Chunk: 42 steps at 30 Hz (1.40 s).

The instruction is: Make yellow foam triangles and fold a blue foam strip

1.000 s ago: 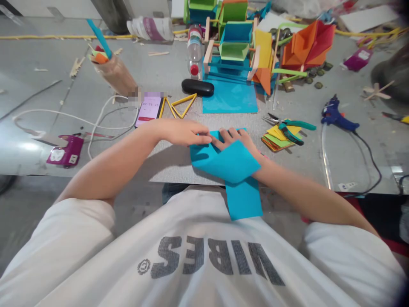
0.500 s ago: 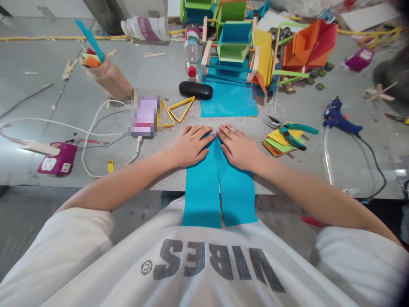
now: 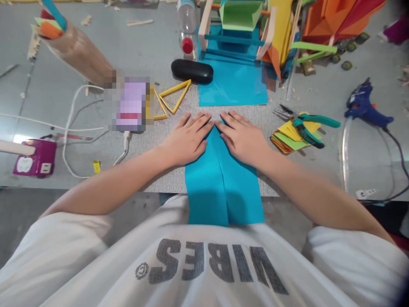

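Note:
A blue sheet of paper (image 3: pixel 206 187) lies in front of me and hangs over the table's near edge against my shirt. A slightly ragged line runs down its middle, with the two sides meeting or overlapping there. My left hand (image 3: pixel 190 138) rests flat on the far left part, fingers spread. On the far right part lies my right hand (image 3: pixel 241 138), also flat, its fingers stretched out. The fingertips of both hands come close together at the paper's far end and hide its far corners. Neither hand grips anything.
Left are a phone (image 3: pixel 132 104) on a cable, yellow paper triangles (image 3: pixel 174 97) and a purple charger (image 3: pixel 35 157). A black case (image 3: pixel 191 71) and blue paper model (image 3: pixel 236 42) stand beyond. Right are pliers (image 3: pixel 308 130) on coloured paper and a blue glue gun (image 3: pixel 367 104).
The gap between the paper's two sides has closed at the near end. Both hands stay flat on it. My view has come down closer, so the table things appear larger.

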Motion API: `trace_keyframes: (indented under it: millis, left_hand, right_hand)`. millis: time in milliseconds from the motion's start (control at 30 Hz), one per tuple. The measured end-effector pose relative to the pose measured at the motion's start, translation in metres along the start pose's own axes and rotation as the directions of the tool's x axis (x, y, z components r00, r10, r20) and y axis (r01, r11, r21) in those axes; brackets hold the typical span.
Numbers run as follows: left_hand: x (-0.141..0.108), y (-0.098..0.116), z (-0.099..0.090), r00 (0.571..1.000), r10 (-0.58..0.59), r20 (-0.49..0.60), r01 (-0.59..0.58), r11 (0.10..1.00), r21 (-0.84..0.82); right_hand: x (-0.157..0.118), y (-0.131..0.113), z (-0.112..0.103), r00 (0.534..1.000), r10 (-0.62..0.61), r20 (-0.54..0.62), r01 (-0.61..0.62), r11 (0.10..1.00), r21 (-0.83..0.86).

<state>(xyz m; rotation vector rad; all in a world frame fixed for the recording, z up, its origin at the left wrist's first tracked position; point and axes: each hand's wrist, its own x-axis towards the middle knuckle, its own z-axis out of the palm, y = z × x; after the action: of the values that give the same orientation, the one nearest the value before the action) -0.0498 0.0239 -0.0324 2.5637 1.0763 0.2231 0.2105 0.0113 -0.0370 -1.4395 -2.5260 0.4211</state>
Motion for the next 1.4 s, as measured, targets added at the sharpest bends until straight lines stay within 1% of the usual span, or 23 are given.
trace_keyframes:
  millis: [133, 333, 600, 733, 867, 933, 1033, 1100, 1167, 1233, 1400]
  left_hand:
    - [0.001, 0.002, 0.002, 0.999, -0.017, 0.030, 0.018, 1.000, -0.010]
    - [0.001, 0.007, 0.007, 0.999, -0.053, 0.003, 0.053, 0.999, -0.006]
    - [0.001, 0.009, 0.003, 0.998, -0.059, 0.014, 0.059, 0.998, 0.031]
    - [-0.001, 0.008, 0.005, 0.999, -0.051, 0.009, 0.050, 0.998, 0.042]
    - [0.001, 0.001, 0.004, 1.000, -0.005, 0.024, 0.004, 0.998, 0.059]
    - [0.004, -0.004, 0.001, 0.999, 0.009, 0.040, -0.012, 0.998, 0.069]
    - [0.008, -0.009, -0.007, 0.999, 0.006, 0.033, -0.009, 0.996, 0.086]
    - [0.008, -0.008, -0.009, 1.000, 0.004, 0.029, -0.006, 0.996, 0.086]
    - [0.006, -0.004, -0.007, 0.999, -0.001, 0.043, -0.002, 0.997, 0.072]
    - [0.002, 0.001, -0.001, 0.999, -0.013, 0.043, 0.010, 0.998, 0.058]
    - [-0.003, 0.009, 0.015, 0.999, -0.046, -0.014, 0.047, 0.997, 0.054]
  right_hand:
    - [-0.001, -0.002, 0.000, 1.000, 0.014, -0.005, -0.014, 1.000, 0.005]
    - [-0.004, -0.011, 0.002, 0.998, 0.054, -0.034, -0.055, 0.998, -0.008]
    - [-0.005, -0.012, -0.001, 0.998, 0.052, -0.028, -0.053, 0.997, -0.053]
    - [-0.006, -0.010, -0.001, 0.998, 0.053, -0.037, -0.055, 0.997, -0.055]
    - [-0.010, -0.006, -0.006, 0.997, 0.038, -0.062, -0.041, 0.998, -0.055]
    - [-0.013, -0.003, -0.007, 0.999, -0.017, -0.033, 0.015, 0.999, -0.037]
    - [-0.014, 0.001, -0.003, 0.992, -0.105, 0.076, 0.106, 0.994, -0.010]
    - [-0.013, 0.001, 0.001, 0.988, -0.112, 0.110, 0.113, 0.994, -0.008]
    - [-0.012, 0.001, 0.005, 0.989, -0.099, 0.108, 0.101, 0.995, -0.008]
    - [-0.010, 0.000, 0.007, 0.991, -0.092, 0.100, 0.093, 0.996, -0.002]
    - [-0.011, -0.003, 0.009, 0.994, -0.066, 0.091, 0.068, 0.998, -0.013]
